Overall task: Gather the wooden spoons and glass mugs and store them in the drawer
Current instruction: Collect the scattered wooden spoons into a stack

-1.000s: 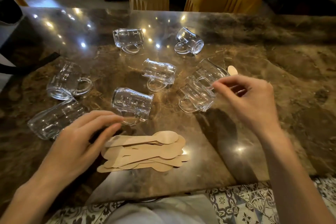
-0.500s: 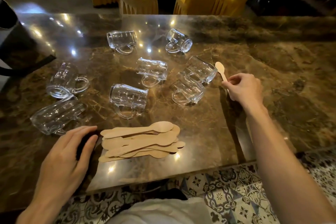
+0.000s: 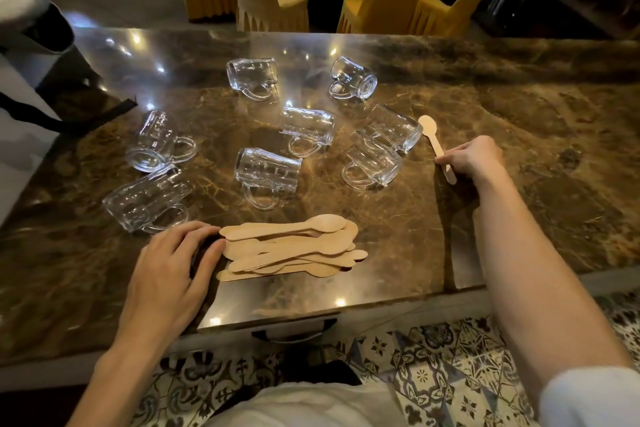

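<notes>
Several glass mugs lie on their sides across the brown marble table [image 3: 519, 135], among them one in the middle [image 3: 266, 172] and a pair at the right [image 3: 377, 156]. A pile of wooden spoons [image 3: 291, 250] lies near the front edge. My left hand [image 3: 173, 270] rests flat on the table, fingertips touching the pile's handle ends. My right hand [image 3: 471, 158] pinches the handle of a single wooden spoon [image 3: 433, 139] lying right of the mugs, bowl pointing away. A drawer handle [image 3: 294, 334] shows under the table's front edge.
Yellow-covered chairs [image 3: 273, 0] stand beyond the far edge. A dark bag with a strap [image 3: 69, 94] sits at the table's left end. Patterned floor tiles [image 3: 433, 374] lie below the front edge.
My right hand has moved right past the mugs and closed on the lone spoon's handle. My left hand slid down to the pile's handle ends. The camera view has pulled back.
</notes>
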Demonstrator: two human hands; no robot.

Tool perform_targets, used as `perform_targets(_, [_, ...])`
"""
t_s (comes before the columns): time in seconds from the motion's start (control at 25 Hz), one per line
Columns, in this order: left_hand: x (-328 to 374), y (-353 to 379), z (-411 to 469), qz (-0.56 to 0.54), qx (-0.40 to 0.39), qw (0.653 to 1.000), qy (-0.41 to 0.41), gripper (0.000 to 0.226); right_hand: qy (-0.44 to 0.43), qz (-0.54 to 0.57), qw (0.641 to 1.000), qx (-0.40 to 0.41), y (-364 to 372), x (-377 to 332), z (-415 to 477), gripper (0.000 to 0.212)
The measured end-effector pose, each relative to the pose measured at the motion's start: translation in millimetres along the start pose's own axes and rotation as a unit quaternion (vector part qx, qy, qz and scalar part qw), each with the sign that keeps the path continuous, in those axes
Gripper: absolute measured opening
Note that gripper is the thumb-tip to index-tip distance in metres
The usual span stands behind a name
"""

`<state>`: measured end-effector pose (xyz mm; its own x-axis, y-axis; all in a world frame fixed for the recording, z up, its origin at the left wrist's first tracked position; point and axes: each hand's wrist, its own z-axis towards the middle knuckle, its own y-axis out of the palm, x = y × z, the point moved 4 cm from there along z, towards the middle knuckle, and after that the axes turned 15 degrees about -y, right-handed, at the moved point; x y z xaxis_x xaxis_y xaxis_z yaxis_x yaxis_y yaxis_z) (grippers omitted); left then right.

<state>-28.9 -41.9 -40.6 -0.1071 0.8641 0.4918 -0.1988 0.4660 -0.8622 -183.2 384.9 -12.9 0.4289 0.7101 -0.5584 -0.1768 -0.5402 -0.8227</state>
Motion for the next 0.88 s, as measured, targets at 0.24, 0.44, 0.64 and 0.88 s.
perform_targets(0.24, [-1.6, -0.6, 0.0, -0.011, 0.001, 1.000, -0.010, 0.038, -0.067, 0.112, 0.989, 0.074, -2.5, -18.4, -16.9, 0.014])
perform_targets(0.44, [-1.3, 0.1, -0.3, -0.011, 0.003, 1.000, -0.008, 0.039, -0.259, 0.188, 0.943, 0.089, -29.8, -71.7, -65.8, 0.022])
perform_targets(0.64, [-2.1, -0.5, -0.9, -0.014, 0.007, 1.000, -0.005, 0.041, -0.413, 0.169, 0.895, 0.000, -33.6, -118.6, -133.6, 0.019])
perform_targets(0.88, [-2.3, -1.1, -1.6, -0.017, 0.007, 1.000, -0.005, 0.041, -0.437, 0.112, 0.875, -0.176, 25.1, -121.1, -181.2, 0.014])
